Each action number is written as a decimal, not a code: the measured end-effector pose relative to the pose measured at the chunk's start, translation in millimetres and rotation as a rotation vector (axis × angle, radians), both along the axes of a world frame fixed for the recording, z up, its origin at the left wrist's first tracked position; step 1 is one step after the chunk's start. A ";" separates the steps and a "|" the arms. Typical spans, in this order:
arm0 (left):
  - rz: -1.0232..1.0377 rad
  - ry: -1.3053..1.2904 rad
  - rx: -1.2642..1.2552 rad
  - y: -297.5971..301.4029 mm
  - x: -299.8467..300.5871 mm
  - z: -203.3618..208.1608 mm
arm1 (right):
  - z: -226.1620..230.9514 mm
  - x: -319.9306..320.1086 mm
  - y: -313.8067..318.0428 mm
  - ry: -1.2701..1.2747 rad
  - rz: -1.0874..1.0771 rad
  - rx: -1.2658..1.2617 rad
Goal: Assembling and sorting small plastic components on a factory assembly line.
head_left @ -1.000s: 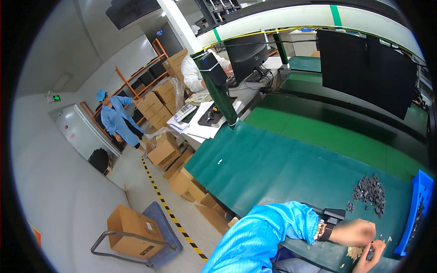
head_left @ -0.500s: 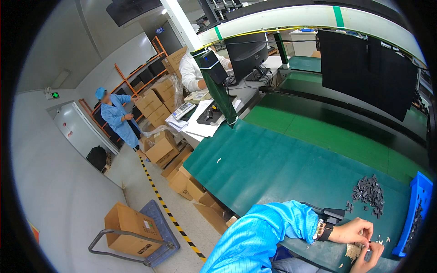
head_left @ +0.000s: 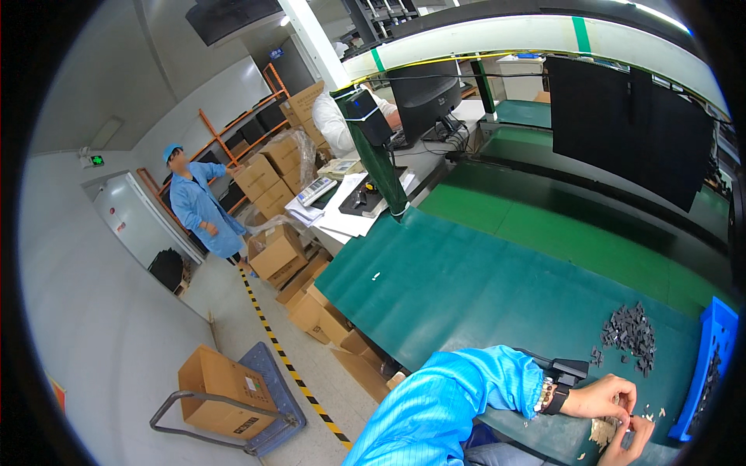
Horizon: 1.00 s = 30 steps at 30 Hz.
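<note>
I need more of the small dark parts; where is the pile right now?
In the head view the pile of small dark parts lies on the green table at lower right, just left of the blue tray and above the left hand.

Left of the dark parts pile the green mat lies open; the blue tray walls its right.

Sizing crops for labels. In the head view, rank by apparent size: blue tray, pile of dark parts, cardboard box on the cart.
1. Cardboard box, clearly largest.
2. Blue tray, partly cut off by the rim.
3. Pile of dark parts.
Tray and pile look close; fisheye bending near the rim makes that order unsure.
</note>
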<state>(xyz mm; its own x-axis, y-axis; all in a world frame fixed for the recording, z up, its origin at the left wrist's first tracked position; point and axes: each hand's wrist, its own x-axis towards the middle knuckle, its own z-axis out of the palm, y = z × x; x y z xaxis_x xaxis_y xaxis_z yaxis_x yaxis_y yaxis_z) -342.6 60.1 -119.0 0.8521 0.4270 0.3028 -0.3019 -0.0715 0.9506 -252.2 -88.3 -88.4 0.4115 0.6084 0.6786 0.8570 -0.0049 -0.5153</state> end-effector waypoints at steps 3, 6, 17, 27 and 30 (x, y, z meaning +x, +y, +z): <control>-0.022 -0.009 -0.030 0.1 1.4 -3.4 | -1.0 1.5 0.4 -0.025 0.006 -0.004; -0.031 -0.019 -0.031 0.7 2.1 -5.2 | -1.7 1.8 0.3 -0.022 0.018 -0.002; -0.046 -0.014 -0.030 1.4 1.3 -3.6 | -3.9 4.1 -0.2 -0.022 0.034 -0.013; -0.037 0.004 -0.063 2.3 2.6 -6.0 | -4.3 5.1 -0.2 -0.007 0.043 -0.023; -0.013 -0.006 -0.016 2.8 2.1 -5.0 | -5.9 6.0 0.7 -0.046 0.041 0.003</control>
<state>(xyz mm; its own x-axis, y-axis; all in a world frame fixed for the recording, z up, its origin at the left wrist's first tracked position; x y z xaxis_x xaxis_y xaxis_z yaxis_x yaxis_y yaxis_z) -340.5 62.9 -124.0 0.8558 0.4207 0.3009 -0.3081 -0.0527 0.9499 -246.1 -87.5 -94.3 0.3545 0.6223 0.6980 0.8791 0.0325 -0.4755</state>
